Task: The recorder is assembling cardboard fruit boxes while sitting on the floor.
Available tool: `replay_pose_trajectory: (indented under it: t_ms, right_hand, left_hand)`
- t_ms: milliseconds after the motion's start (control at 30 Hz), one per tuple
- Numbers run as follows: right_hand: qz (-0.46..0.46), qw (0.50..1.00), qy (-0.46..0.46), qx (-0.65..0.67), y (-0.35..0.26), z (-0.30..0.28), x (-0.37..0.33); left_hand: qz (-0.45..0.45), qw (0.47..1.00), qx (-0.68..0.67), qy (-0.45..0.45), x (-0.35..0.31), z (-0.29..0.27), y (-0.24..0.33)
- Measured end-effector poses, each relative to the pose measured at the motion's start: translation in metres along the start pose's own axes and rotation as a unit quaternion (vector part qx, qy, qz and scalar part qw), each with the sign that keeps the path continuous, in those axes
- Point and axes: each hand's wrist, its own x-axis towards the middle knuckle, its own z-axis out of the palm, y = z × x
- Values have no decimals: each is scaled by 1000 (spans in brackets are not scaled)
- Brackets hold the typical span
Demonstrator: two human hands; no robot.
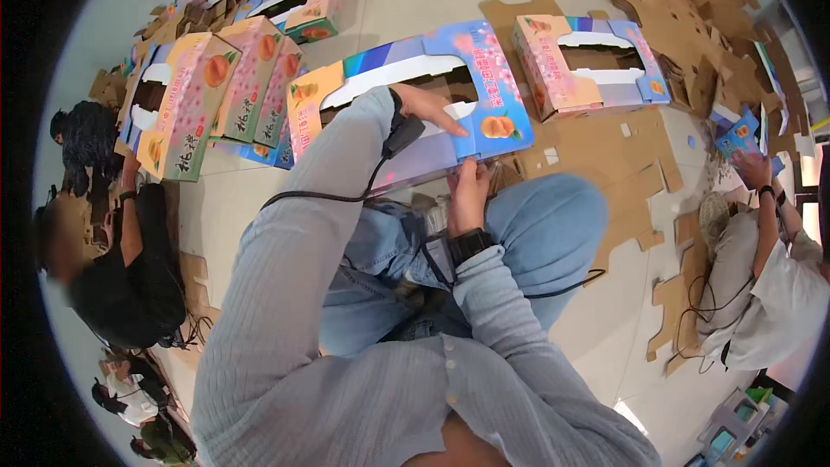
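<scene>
Two bare hands are at one fruit-printed carton (419, 154), just in front of the person's bent legs (549, 233). From where I stand, the left hand (430, 110) reaches over the handle opening, one digit stretched toward the blue end; its remaining fingers are hidden. The right hand (468, 197) has its fingers bunched at the near edge; I can't tell whether they pinch the cardboard. Pressing too hard beside that opening could crease the panel, I'd judge, and the black cable (318, 195) looping off the left wrist could snag a flap.
</scene>
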Motion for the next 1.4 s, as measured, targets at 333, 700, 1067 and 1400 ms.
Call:
replay_pose_trajectory:
  t_ms: [333,700,1067,1400]
  right_hand:
    - [-38,996,-6,-85,7,-2,13]
    - [-68,991,-9,-115,5,3,4]
    - [-43,998,-41,-3,3,3,-4]
    - [-99,991,-49,-75,6,0,-1]
  left_hand:
    - [38,997,-57,-22,15,-3,-16]
    - [-29,995,-91,-35,27,-10,-30]
    - [-25,991,-115,-58,28,-8,-37]
    - [4,996,-80,39,34,-1,-48]
